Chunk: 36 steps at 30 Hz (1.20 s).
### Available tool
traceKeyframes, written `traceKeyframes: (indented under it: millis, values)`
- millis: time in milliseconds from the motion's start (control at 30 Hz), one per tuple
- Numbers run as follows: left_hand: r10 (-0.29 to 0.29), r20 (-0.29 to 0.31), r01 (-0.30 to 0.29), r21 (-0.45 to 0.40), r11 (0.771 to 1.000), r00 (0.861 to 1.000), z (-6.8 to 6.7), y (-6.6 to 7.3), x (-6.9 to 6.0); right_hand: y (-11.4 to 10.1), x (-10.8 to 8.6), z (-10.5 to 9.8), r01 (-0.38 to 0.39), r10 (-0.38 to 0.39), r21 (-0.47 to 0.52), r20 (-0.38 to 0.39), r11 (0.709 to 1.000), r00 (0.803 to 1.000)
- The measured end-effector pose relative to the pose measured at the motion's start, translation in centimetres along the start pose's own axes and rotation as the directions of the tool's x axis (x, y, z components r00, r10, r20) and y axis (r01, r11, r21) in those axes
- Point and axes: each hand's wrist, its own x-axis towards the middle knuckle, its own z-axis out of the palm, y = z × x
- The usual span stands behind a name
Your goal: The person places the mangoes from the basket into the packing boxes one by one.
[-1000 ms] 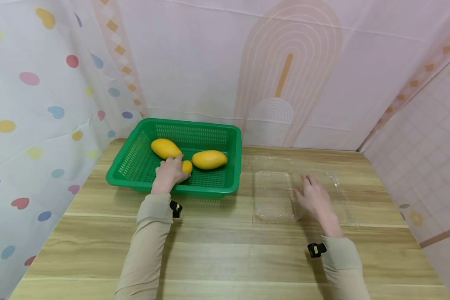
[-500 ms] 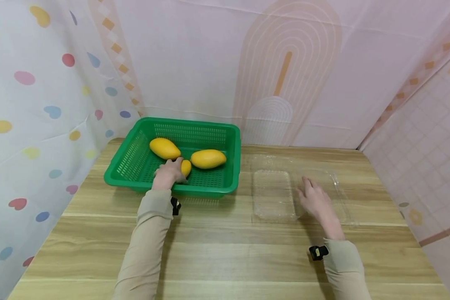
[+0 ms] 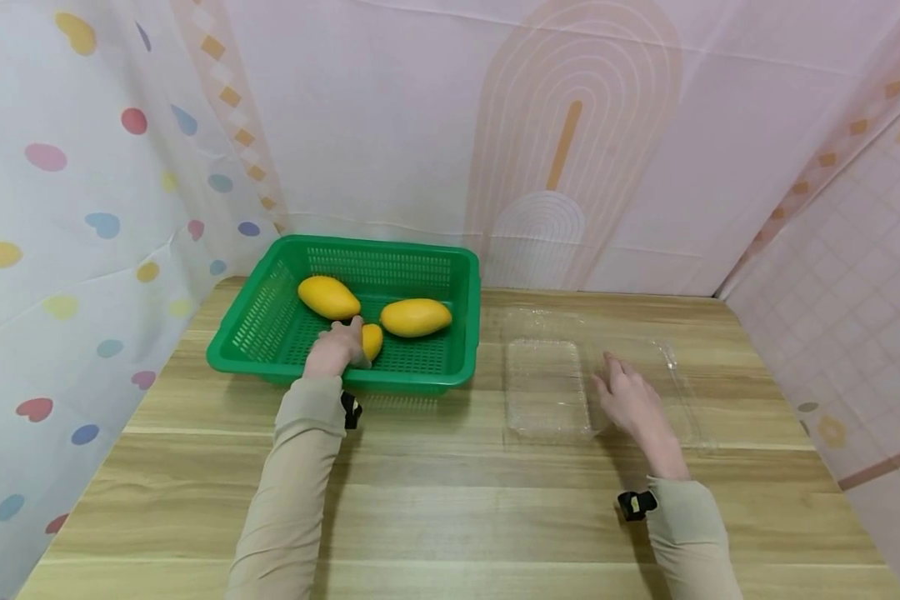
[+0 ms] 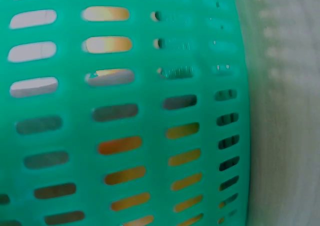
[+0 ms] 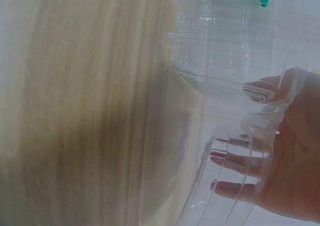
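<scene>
The smooth yellow oval mango nearest the front lies inside the green slotted plastic basket, partly covered by the left hand, whose fingers and thumb appear bent around it; how firm that hold is, I cannot tell, since the left wrist view shows mainly slotted green wall. Two more yellow oval mangoes lie just behind, one by the fingertips. A poor grip on the rounded skin could let the fruit slip, and lifting too low could knock it on the front rim or nudge a neighbour. Well apart on the right, the right hand rests with fingers extended at the middle of the clear thin plastic hinged container, spread on the wood-grain counter. That container looks light: uneven pressure there might slide it, buckle it or swing a half up.
</scene>
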Motion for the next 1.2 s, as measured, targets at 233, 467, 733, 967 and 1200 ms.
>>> traceKeyframes:
  millis: [233, 467, 733, 967, 1200]
  values:
    - [0.016, -0.016, -0.017, -0.060, 0.998, 1.000, 0.0, 0.0, 0.1, 0.1, 0.0, 0.0, 0.011, -0.011, -0.003, -0.008, 1.000, 1.000]
    - [0.045, -0.084, -0.054, -0.102, 0.993, 0.995, 0.1, -0.2, 0.1, 0.0, 0.0, -0.1, 0.011, -0.011, -0.007, -0.014, 1.000, 1.000]
    - [0.124, -0.213, -0.151, -0.117, 0.982, 0.969, 0.2, 0.0, -0.3, 0.0, 0.1, -0.1, 0.010, -0.010, -0.016, -0.007, 1.000, 1.000]
    - [0.188, -0.343, -0.253, -0.154, 0.955, 0.920, 0.6, 0.9, -0.2, -0.1, 0.0, -0.2, 0.001, -0.002, -0.014, -0.001, 1.000, 1.000]
    - [0.241, -0.485, -0.354, -0.154, 0.923, 0.841, 0.8, 3.2, -0.4, -0.1, 0.1, -0.2, -0.003, 0.003, -0.018, 0.000, 1.000, 1.000]
